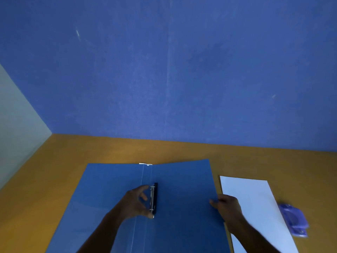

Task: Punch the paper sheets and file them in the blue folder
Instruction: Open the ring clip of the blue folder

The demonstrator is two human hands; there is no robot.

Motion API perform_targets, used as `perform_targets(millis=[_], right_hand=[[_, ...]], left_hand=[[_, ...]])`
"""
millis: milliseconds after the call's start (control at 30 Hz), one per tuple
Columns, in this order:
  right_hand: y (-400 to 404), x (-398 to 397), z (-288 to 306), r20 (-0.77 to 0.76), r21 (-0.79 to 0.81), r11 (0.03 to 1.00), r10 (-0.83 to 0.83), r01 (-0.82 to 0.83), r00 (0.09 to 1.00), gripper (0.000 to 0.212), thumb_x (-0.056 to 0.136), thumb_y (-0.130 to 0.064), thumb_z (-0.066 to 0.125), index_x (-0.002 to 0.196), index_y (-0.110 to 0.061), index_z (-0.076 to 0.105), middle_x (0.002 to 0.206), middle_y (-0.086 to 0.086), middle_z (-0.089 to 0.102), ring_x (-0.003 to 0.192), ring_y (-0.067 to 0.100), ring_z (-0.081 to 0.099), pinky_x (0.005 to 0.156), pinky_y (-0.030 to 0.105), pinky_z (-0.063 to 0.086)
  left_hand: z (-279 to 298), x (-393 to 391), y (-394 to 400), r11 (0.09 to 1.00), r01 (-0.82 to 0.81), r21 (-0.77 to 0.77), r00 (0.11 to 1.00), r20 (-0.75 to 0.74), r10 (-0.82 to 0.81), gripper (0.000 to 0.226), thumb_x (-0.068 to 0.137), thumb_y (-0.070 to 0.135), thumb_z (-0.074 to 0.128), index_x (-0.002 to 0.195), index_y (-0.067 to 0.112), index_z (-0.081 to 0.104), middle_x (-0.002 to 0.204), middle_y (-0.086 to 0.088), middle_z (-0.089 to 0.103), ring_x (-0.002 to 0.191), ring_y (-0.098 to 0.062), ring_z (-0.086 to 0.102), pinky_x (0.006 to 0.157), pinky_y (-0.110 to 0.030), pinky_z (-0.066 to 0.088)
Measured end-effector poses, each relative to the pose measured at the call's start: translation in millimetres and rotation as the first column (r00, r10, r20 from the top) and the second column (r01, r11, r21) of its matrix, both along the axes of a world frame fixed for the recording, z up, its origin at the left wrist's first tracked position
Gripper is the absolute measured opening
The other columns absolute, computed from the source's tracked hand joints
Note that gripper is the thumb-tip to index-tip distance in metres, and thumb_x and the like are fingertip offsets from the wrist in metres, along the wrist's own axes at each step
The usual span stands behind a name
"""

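Your blue folder (182, 198) lies open flat on the wooden desk (54, 170), with the ring clip (154, 198) standing near its spine. Your left hand (135, 202) curls loosely around the clip, thumb and fingers half closed at its two ends; whether they actually grip it is hard to tell. Your right hand (227, 204) rests on the folder's right edge, fingers bent, pinning the cover down rather than holding anything. The paper sheets (255, 207) sit just beside the folder on the right, and the hole punch (294, 220) lies at their far edge, blurred.

You seem to be readying the clip. Keep the right hand pressing so the cover stays flat, and work the clip with fingertips only, clear of the rings. The sheets look unpunched, so square their edges before sliding them into the punch, and center them so the holes meet the rings.
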State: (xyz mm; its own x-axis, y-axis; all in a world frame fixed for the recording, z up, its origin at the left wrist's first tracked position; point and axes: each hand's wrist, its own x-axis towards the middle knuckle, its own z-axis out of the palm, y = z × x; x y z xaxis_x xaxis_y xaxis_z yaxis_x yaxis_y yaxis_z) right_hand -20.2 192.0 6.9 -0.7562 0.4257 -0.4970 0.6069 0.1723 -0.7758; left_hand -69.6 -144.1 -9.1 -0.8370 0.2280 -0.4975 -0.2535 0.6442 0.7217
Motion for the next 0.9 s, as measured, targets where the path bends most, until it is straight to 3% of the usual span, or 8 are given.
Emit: perform_targets(millis=[100, 233, 333, 467, 600, 900], right_hand=[[23, 14, -3, 0.025, 0.018, 0.999, -0.036, 0.036, 0.999, 0.012, 0.076, -0.009, 0.076, 0.069, -0.019, 0.079, 0.075, 0.003, 0.078, 0.078, 0.027, 0.074, 0.077, 0.05, 0.062], [52, 28, -7, 0.048, 0.084, 0.995, -0.063, 0.059, 0.997, 0.011, 0.076, -0.01, 0.076, 0.069, -0.018, 0.078, 0.074, 0.002, 0.077, 0.078, 0.028, 0.072, 0.077, 0.048, 0.062], [73, 37, -10, 0.056, 0.155, 0.985, -0.08, 0.071, 0.995, 0.01, 0.075, -0.015, 0.079, 0.067, -0.02, 0.077, 0.076, 0.002, 0.077, 0.078, 0.028, 0.071, 0.078, 0.047, 0.061], [95, 45, -10, 0.047, 0.25, 0.966, -0.086, 0.071, 0.995, 0.009, 0.072, -0.018, 0.082, 0.065, -0.021, 0.077, 0.069, 0.0, 0.076, 0.071, 0.025, 0.07, 0.068, 0.034, 0.056], [112, 46, -12, 0.07, 0.321, 0.945, -0.092, 0.065, 0.993, 0.013, 0.07, -0.021, 0.084, 0.062, -0.022, 0.075, 0.067, 0.001, 0.073, 0.066, 0.024, 0.067, 0.055, 0.027, 0.044], [135, 48, -27, 0.16, 0.476, 0.879, -0.067, -0.018, 0.985, 0.017, 0.068, -0.029, 0.085, 0.074, -0.024, 0.071, 0.088, 0.005, 0.074, 0.089, 0.029, 0.069, 0.071, 0.028, 0.05]], left_hand=[[3, 2, 21, 0.995, 0.095, -0.013, 0.995, -0.019, -0.096, 0.122, 0.038, 0.033, 0.099, 0.145, 0.03, 0.039, 0.108, 0.007, 0.061, 0.075, -0.009, 0.069, 0.069, -0.021, 0.057], [4, 4, 50, 0.984, 0.162, -0.076, 0.984, -0.063, -0.167, 0.127, 0.029, 0.051, 0.096, 0.143, 0.032, 0.043, 0.101, 0.01, 0.059, 0.068, -0.005, 0.06, 0.066, -0.015, 0.05], [5, 7, 73, 0.973, 0.209, -0.099, 0.972, -0.091, -0.218, 0.13, 0.025, 0.064, 0.087, 0.143, 0.035, 0.041, 0.097, 0.012, 0.059, 0.072, -0.003, 0.058, 0.064, -0.013, 0.045], [5, 13, 101, 0.962, 0.238, -0.138, 0.961, -0.112, -0.254, 0.119, 0.04, 0.055, 0.092, 0.144, 0.039, 0.036, 0.099, 0.01, 0.059, 0.079, -0.004, 0.057, 0.065, -0.017, 0.042], [6, 16, 121, 0.954, 0.249, -0.164, 0.955, -0.124, -0.271, 0.117, 0.042, 0.056, 0.091, 0.143, 0.039, 0.036, 0.099, 0.008, 0.06, 0.082, -0.006, 0.058, 0.065, -0.019, 0.043], [4, 21, 143, 0.948, 0.274, -0.164, 0.94, -0.161, -0.3, 0.113, 0.044, 0.056, 0.091, 0.142, 0.038, 0.037, 0.099, 0.007, 0.059, 0.08, -0.005, 0.056, 0.062, -0.018, 0.041]])
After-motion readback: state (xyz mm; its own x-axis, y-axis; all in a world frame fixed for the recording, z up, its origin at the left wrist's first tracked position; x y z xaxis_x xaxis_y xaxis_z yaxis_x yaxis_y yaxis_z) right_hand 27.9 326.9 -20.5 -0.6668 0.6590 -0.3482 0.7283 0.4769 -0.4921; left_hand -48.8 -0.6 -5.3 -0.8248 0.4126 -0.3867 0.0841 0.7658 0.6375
